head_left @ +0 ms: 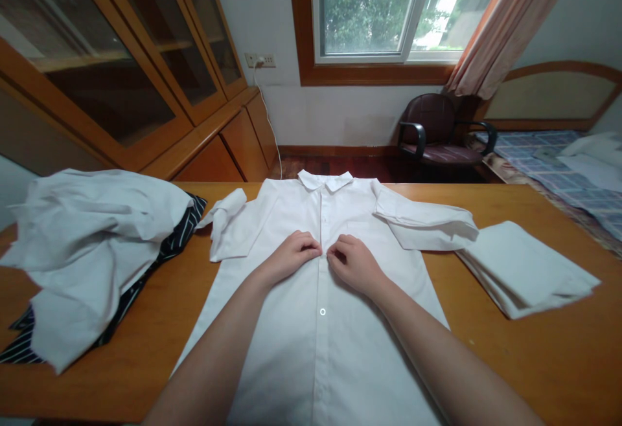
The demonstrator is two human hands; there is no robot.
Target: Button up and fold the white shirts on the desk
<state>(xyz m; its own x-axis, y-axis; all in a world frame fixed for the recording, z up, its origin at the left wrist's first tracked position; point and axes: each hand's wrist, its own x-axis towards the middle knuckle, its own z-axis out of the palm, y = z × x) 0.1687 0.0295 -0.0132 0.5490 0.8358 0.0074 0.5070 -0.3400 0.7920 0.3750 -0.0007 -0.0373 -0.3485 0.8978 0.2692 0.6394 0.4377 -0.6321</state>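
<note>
A white button-up shirt (286,348) lies face up on the wooden table, its collar at the far edge and its sleeves spread to both sides. My left hand (297,251) pinches the front placket from the left, thumb and fingers together at the cloth edge. Across from it, my right hand (352,259) is curled, its fingertips pinching at the same spot on the placket. Whatever button lies between the fingertips is mostly hidden. Lower on the placket a round white ring (322,312) shows plainly.
To the left, a crumpled white cloth (97,232) lies over a black striped fabric (182,228). A folded white garment (529,267) rests on the table (486,361) at right. Beyond stand a dark red armchair (430,122), a bed (573,160) and a glass-door cabinet (208,134).
</note>
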